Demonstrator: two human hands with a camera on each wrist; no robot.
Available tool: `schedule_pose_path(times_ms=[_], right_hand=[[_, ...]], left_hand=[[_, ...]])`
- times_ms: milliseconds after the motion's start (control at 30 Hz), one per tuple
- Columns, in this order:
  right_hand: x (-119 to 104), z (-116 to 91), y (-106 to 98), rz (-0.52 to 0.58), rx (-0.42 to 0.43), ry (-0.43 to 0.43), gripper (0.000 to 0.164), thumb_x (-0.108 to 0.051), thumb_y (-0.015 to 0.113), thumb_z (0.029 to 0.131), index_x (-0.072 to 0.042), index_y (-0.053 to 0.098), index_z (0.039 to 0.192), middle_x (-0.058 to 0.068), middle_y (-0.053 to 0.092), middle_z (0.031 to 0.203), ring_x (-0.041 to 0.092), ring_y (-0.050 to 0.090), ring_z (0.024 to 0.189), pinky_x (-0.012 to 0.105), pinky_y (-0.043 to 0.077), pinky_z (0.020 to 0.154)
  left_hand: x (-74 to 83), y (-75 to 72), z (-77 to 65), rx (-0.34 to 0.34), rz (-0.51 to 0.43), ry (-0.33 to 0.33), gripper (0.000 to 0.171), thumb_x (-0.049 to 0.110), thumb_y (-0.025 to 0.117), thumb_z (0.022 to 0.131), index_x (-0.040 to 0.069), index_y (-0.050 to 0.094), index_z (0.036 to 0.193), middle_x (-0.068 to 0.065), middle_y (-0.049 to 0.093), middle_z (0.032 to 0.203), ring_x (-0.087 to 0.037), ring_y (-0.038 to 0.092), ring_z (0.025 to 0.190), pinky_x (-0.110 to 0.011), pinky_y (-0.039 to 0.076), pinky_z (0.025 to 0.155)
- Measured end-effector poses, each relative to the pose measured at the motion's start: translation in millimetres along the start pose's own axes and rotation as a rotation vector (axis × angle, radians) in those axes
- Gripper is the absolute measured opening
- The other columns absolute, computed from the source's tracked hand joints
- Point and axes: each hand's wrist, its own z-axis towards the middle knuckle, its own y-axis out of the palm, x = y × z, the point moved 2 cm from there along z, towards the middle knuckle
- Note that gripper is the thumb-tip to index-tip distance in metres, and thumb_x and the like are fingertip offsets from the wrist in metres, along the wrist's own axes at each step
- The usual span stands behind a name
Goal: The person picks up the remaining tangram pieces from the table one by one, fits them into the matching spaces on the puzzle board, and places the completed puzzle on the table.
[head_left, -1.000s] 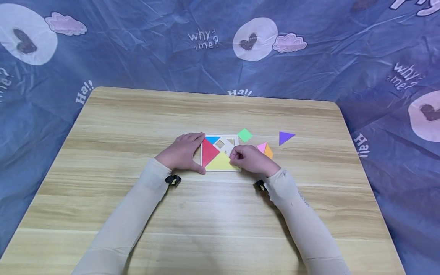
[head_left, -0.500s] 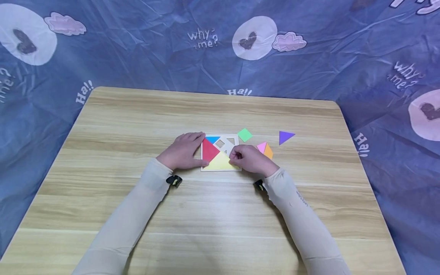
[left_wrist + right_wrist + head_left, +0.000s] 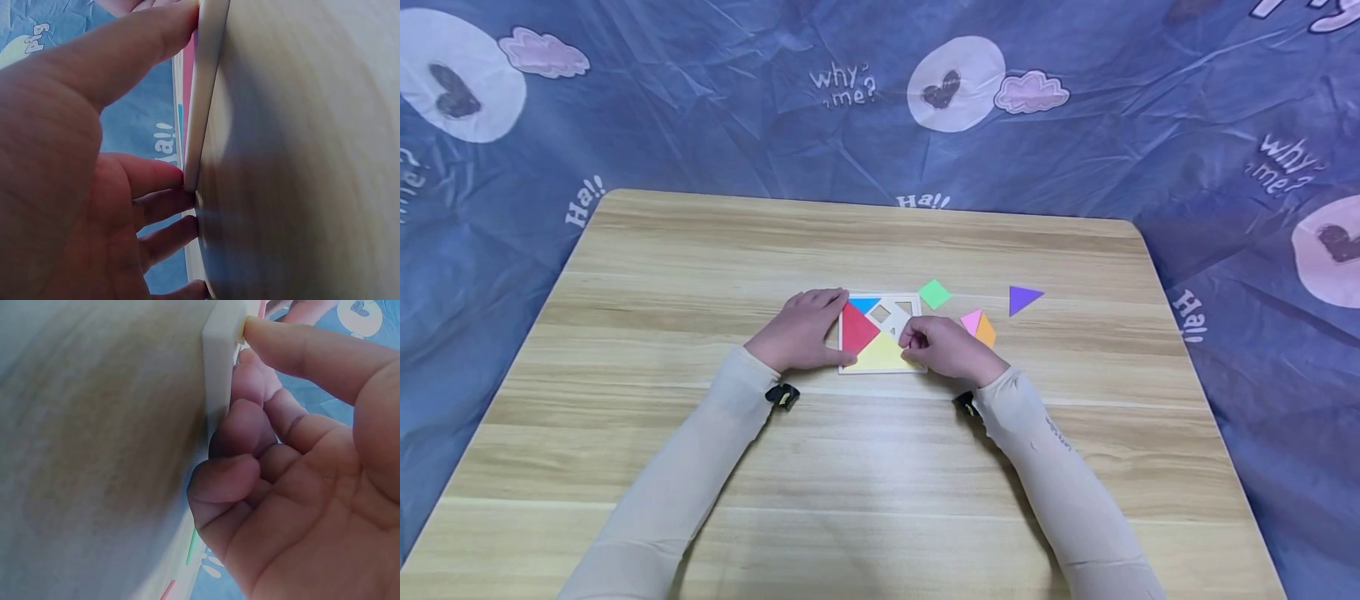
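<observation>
A white tangram board (image 3: pixel 882 372) lies flat on the table, holding a red triangle (image 3: pixel 856 331) and a blue triangle (image 3: pixel 863 305). Along its near side lies a yellow triangle (image 3: pixel 877 353). My left hand (image 3: pixel 801 332) spans the board's left side, fingertips at the far corner and straight thumb pressing near the yellow triangle's left tip. Fingers curled, my right hand (image 3: pixel 953 346) pinches at the yellow triangle's right part. In the right wrist view, the right thumb (image 3: pixel 300 353) touches the yellow edge at the board's corner (image 3: pixel 219 362).
Right of the board lie a green square (image 3: pixel 935 294), a pink piece (image 3: pixel 971 322), an orange piece (image 3: pixel 985 330) and a purple triangle (image 3: pixel 1024 300). Openings show in the board's upper right. A blue printed cloth (image 3: pixel 737 100) hangs behind the wooden table (image 3: pixel 820 500).
My left thumb has moved up and right from the board's near-left corner onto the board by the yellow triangle. The yellow triangle looks paler. My right hand has hardly moved.
</observation>
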Motion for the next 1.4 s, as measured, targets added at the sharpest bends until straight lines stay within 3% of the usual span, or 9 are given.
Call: schedule_pose_path(times_ms=[200,467,1033,1200,1400], right_hand=[[0.0,0.1,0.3,-0.006,-0.004,0.012,0.004,-0.011,0.072,0.094,-0.009,0.071,0.097,0.0,0.061,0.081,0.016,0.054,0.077,0.03,0.047,0.072],[-0.2,-0.3,0.5,-0.012,0.002,0.016,0.003,-0.009,0.071,0.095,-0.009,0.072,0.098,0.001,0.062,0.083,0.017,0.054,0.077,0.03,0.047,0.072],[-3.3,-2.4,-1.1,-0.037,-0.016,-0.035,0.004,-0.011,0.071,0.096,-0.01,0.073,0.099,0.0,0.064,0.084,0.017,0.055,0.08,0.031,0.049,0.075],[-0.5,-6.4,-11.2,-0.01,-0.02,-0.092,0.007,-0.009,0.07,0.097,-0.008,0.073,0.103,0.0,0.066,0.088,0.017,0.057,0.083,0.032,0.051,0.078],[7.8,-14.5,-34.9,0.014,0.06,-0.108,0.008,-0.008,0.07,0.097,-0.006,0.073,0.104,0.002,0.067,0.091,0.018,0.059,0.085,0.035,0.052,0.08]], left_hand=[[-0.8,0.9,0.1,-0.01,-0.004,0.004,0.111,0.067,0.07,0.085,0.007,0.021,0.165,-0.011,0.024,0.17,-0.033,0.022,0.156,-0.054,0.017,0.127],[-1.9,0.3,-1.7,-0.054,0.001,0.019,0.13,0.07,0.081,0.073,0.006,0.017,0.166,-0.01,0.019,0.172,-0.032,0.018,0.157,-0.052,0.014,0.128],[-0.8,-0.4,-3.1,-0.051,-0.003,0.021,0.13,0.069,0.082,0.072,0.006,0.017,0.166,-0.011,0.019,0.172,-0.032,0.017,0.157,-0.052,0.013,0.128],[-1.1,-0.2,-3.7,-0.055,-0.006,0.021,0.129,0.069,0.081,0.073,0.007,0.017,0.166,-0.01,0.019,0.172,-0.032,0.017,0.157,-0.051,0.013,0.128],[-0.9,-1.1,-3.8,-0.055,-0.011,0.029,0.128,0.068,0.081,0.074,0.006,0.016,0.166,-0.01,0.018,0.172,-0.032,0.017,0.157,-0.051,0.012,0.128]])
